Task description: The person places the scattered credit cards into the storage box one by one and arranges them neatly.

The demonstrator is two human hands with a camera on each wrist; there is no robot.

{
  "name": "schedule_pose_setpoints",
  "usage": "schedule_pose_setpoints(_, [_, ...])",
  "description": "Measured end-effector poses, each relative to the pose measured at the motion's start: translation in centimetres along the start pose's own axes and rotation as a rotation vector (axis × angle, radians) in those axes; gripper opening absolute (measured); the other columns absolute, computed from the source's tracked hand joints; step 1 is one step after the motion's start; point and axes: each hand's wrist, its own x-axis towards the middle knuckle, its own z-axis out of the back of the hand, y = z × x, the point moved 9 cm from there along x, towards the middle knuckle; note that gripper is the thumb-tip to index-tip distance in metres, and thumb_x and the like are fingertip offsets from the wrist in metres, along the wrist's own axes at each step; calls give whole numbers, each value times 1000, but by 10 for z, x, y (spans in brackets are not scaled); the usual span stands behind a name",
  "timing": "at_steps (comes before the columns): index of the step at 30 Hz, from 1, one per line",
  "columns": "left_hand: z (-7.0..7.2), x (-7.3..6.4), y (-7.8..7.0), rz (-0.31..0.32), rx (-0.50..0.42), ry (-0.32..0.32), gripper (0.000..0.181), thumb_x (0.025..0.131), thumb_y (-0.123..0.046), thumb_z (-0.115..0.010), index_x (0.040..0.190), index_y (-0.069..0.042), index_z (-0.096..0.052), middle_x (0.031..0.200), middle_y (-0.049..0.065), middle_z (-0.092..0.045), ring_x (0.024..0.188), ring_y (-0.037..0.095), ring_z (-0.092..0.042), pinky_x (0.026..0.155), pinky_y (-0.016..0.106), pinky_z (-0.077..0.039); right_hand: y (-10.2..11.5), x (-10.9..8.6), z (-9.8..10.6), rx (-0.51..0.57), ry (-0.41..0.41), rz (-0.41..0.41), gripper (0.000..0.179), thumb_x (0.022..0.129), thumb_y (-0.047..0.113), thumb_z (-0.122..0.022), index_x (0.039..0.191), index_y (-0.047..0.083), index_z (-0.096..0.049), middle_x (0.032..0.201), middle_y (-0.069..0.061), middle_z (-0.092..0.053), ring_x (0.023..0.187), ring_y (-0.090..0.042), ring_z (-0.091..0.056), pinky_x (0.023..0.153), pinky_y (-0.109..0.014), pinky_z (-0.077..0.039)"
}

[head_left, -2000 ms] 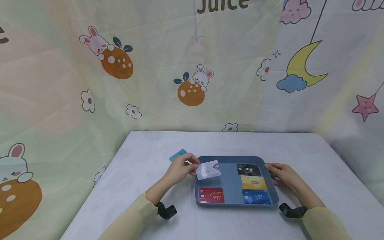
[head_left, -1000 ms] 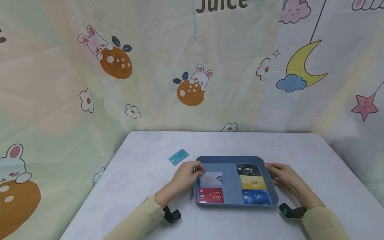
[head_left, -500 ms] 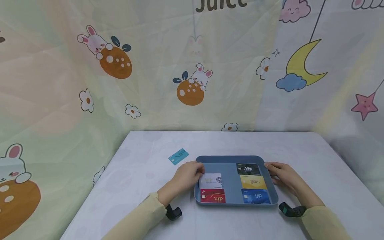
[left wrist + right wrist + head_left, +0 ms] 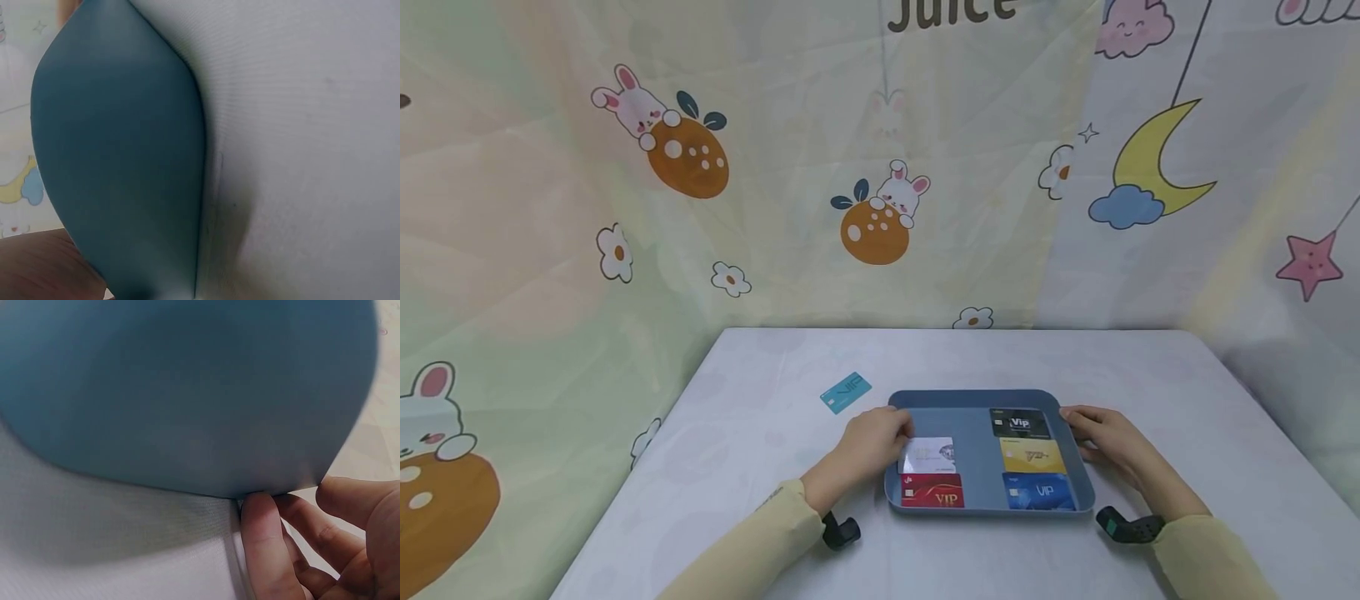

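Note:
A blue-grey tray point(image 4: 977, 458) lies on the table with several VIP cards in it. My left hand point(image 4: 868, 439) reaches over its left rim, fingers bent down at the upper left corner of a white card point(image 4: 928, 455); the thumb is hidden. Just below that card is a red card point(image 4: 932, 491). My right hand point(image 4: 1112, 442) grips the tray's right rim, and the right wrist view shows thumb and fingers point(image 4: 262, 540) at its edge. Down the tray's right side run a black card point(image 4: 1019, 423), a yellow card point(image 4: 1032, 456) and a blue card point(image 4: 1040, 492).
A teal VIP card point(image 4: 846, 392) lies on the white table point(image 4: 775, 367), behind and left of the tray. Behind the table hangs a printed cloth point(image 4: 790, 167) with rabbits and a moon. The tray's outer wall point(image 4: 125, 144) fills much of the left wrist view.
My left hand has brought the white card down into the tray and shifted it slightly toward the red card, which has slid a little right. My right hand has stayed at the rim.

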Motion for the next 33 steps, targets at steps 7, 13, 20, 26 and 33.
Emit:
schedule_pose_setpoints(7, [0, 0, 0, -11, 20, -21, 5, 95, -15, -72, 98, -19, -73, 87, -7, -65, 75, 5, -55, 69, 22, -51, 0, 0, 0, 17, -4, 0, 72, 107, 48, -50, 151, -8, -42, 136, -29, -60, 105, -19, -62, 75, -25, -56])
schedule_pose_setpoints(13, [1, -1, 0, -19, 19, -39, 5, 95, -15, -71, 99, -18, -73, 86, -7, -65, 74, 5, -55, 68, 21, -50, 0, -1, 0, 14, -7, 3, 73, 107, 48, -50, 151, -9, -41, 138, -29, -60, 108, -21, -63, 75, -25, -56])
schedule_pose_setpoints(20, [1, -2, 0, -19, 16, -49, 4, 96, -16, -71, 100, -17, -73, 87, -7, -66, 73, 4, -55, 67, 21, -50, -1, -1, 0, 4, -16, 5, 76, 106, 51, -50, 153, -9, -39, 145, -32, -53, 114, -26, -64, 75, -25, -57])
schedule_pose_setpoints(26, [2, -3, 1, -33, 12, -51, 5, 98, -21, -71, 101, -18, -73, 86, -8, -65, 73, 4, -54, 67, 20, -49, -2, 0, -1, 10, -18, -3, 76, 106, 51, -50, 153, -8, -39, 145, -32, -53, 113, -25, -64, 75, -25, -57])
schedule_pose_setpoints(33, [5, -4, 2, -31, -12, -43, 9, 98, -26, -70, 104, -20, -73, 89, -9, -64, 75, 4, -54, 68, 20, -50, -2, 0, -1, 10, -15, -4, 78, 106, 52, -50, 153, -8, -38, 145, -32, -53, 111, -24, -63, 74, -25, -56])
